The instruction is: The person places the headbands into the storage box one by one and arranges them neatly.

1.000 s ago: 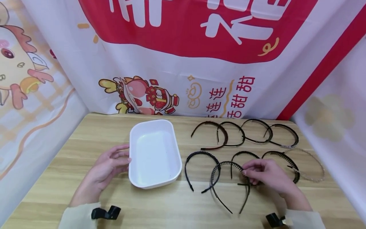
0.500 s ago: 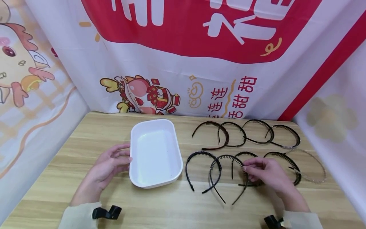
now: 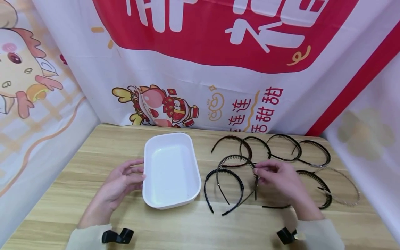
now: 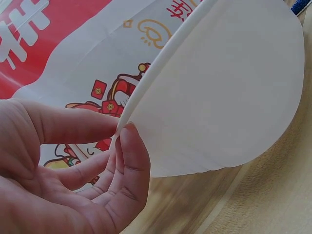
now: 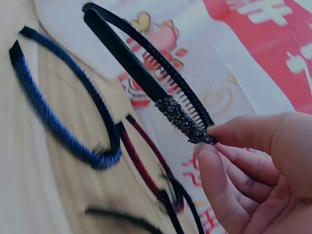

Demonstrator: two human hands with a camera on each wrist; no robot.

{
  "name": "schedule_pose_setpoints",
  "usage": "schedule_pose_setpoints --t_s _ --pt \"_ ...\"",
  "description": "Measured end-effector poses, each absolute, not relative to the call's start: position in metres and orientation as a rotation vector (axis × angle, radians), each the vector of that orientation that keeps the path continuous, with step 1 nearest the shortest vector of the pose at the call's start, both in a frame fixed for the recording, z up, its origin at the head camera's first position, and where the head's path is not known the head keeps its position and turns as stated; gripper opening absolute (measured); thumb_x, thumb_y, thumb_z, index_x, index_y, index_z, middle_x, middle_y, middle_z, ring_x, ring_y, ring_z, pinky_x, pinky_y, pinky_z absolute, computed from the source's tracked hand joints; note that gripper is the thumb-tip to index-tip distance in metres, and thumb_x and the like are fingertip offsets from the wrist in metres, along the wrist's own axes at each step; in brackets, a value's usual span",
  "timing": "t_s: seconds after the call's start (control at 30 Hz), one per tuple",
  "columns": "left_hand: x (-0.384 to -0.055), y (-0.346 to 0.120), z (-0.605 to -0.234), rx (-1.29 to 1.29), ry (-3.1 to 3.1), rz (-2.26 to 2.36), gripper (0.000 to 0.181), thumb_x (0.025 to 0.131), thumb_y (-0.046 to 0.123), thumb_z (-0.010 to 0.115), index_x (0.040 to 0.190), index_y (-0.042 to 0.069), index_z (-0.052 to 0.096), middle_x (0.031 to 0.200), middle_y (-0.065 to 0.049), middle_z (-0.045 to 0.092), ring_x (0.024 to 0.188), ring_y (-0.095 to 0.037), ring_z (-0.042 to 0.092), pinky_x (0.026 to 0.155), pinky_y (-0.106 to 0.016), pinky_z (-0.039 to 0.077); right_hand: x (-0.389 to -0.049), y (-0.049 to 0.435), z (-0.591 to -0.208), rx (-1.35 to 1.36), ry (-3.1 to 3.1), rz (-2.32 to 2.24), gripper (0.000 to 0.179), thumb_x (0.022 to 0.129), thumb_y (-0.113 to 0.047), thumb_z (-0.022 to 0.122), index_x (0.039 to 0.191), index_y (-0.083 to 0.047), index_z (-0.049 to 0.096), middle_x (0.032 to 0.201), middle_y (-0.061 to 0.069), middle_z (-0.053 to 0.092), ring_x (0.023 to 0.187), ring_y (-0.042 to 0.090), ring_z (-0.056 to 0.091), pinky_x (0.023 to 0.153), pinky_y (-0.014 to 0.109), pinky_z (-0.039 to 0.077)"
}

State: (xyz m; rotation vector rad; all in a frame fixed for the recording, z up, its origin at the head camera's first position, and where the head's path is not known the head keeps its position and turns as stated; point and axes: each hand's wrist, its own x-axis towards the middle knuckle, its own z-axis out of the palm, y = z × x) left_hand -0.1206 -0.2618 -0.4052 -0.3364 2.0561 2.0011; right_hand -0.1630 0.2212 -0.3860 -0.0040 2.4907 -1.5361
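A white plastic basin sits on the table, left of centre. My left hand pinches its left rim between thumb and fingers, as the basin wall in the left wrist view also shows. On the right, my right hand holds up a black toothed headband by its side. Seen from the right wrist, that headband carries dark glittering beads near the fingertips, and its ends point away from the hand. Below it lies a blue headband, with a dark red headband nearby.
Several headbands lie overlapping in a back row at right. In front, another black toothed headband and a pale, clear-looking band lie beyond my right hand. A printed cloth hangs behind the wooden table.
My right hand has lifted the beaded headband and carried it left and away from me, over the blue one. The left hand stays at the basin's rim.
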Motion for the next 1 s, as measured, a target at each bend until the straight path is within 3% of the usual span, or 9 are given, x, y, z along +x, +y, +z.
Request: schedule_pose_setpoints --t_s 0.47,1.0 --pt "-0.121 -0.261 -0.409 -0.337 2.042 2.016 0.077 0.096 0.001 0.071 0.163 0.003 0.032 0.117 0.004 0.068 0.100 -0.014 0.070 0.088 -0.032 0.063 -0.183 0.145 -0.355 -0.036 2.440 -1.705 0.028 0.098 -0.016 0.079 0.121 -0.002 0.075 0.106 0.015 0.079 0.080 0.016 0.075 0.077 0.030 0.067" --pt "-0.121 -0.262 -0.412 -0.306 1.999 2.078 0.071 0.096 -0.001 0.069 0.158 0.004 0.037 0.109 0.007 0.070 0.096 -0.013 0.070 0.087 -0.033 0.063 -0.205 0.060 -0.361 -0.046 2.348 -1.690 0.016 0.094 -0.009 0.082 0.109 -0.004 0.080 0.098 0.012 0.081 0.069 0.016 0.073 0.073 0.035 0.068"
